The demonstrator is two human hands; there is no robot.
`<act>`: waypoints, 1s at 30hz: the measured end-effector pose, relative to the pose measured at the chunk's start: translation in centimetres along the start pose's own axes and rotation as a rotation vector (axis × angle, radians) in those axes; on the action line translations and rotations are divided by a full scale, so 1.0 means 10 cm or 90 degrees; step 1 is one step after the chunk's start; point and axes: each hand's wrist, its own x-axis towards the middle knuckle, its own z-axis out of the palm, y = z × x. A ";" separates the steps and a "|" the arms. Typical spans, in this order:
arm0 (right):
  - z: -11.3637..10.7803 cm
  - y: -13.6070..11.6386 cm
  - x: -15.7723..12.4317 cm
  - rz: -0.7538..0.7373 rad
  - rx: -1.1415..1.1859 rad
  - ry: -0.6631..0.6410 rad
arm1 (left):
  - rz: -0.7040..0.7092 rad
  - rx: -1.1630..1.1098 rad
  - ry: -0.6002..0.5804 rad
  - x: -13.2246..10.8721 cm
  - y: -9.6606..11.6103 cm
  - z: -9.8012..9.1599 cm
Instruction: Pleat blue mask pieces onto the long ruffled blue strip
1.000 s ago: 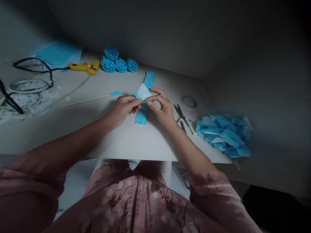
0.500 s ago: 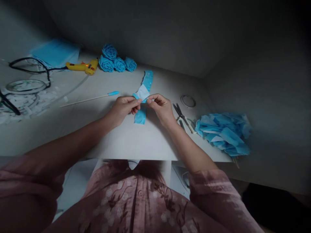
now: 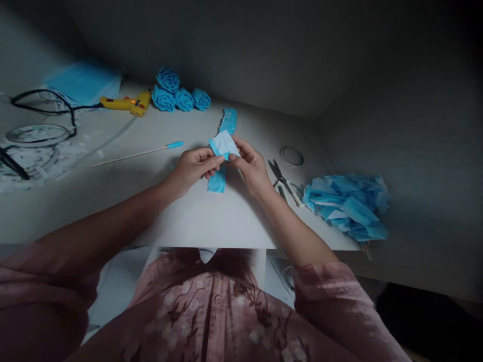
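Between my two hands is a small square of fabric [image 3: 225, 140], white on the face toward me, with its blue edges folded over. My left hand [image 3: 198, 165] pinches its lower left edge between thumb and fingers. On the right side, my right hand [image 3: 249, 163] grips the lower right, thumb in front and fingers behind. Beneath them a blue fabric strip [image 3: 228, 120] lies on the table, its middle hidden by the hands and the square. Left of my hands rests a thin stick [image 3: 139, 157] with a blue wrapped tip.
Several blue fabric roses [image 3: 184, 99] sit at the back. A yellow glue gun [image 3: 130, 104] with a lit orange light lies left of them, near a blue fabric stack [image 3: 85, 80] and white scraps [image 3: 45, 158]. Scissors [image 3: 284, 182], a ring [image 3: 292, 156] and blue fabric pieces [image 3: 347, 206] are at right.
The right fingers have moved behind the fabric square, and more of its white face shows. My left hand keeps its pinch, shifted slightly right.
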 end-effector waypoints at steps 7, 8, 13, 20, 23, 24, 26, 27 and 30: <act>0.05 -0.04 -0.01 0.010 0.038 -0.024 | 0.006 -0.054 0.033 0.04 0.00 0.00; 0.05 -0.04 -0.01 0.022 0.044 -0.035 | 0.004 -0.062 0.042 0.05 0.00 0.00; 0.06 -0.04 -0.01 0.046 0.050 -0.045 | 0.008 -0.075 0.050 0.05 -0.02 0.00; 0.05 -0.03 0.01 0.032 0.045 -0.040 | 0.021 -0.025 0.027 0.05 -0.09 -0.04; 0.00 -0.10 0.02 0.014 0.016 -0.036 | 0.021 0.011 0.027 0.04 -0.04 -0.04; -0.02 -0.12 0.03 0.007 0.004 -0.028 | 0.019 0.025 0.018 0.03 -0.02 -0.04; -0.06 -0.14 0.03 -0.003 -0.016 -0.019 | 0.009 0.051 0.004 0.02 0.00 -0.03; -0.07 -0.14 0.03 -0.009 -0.022 -0.019 | 0.002 0.061 0.000 0.01 0.01 -0.02; -0.06 -0.12 0.02 -0.041 -0.036 -0.017 | -0.018 0.083 0.002 0.01 0.00 -0.01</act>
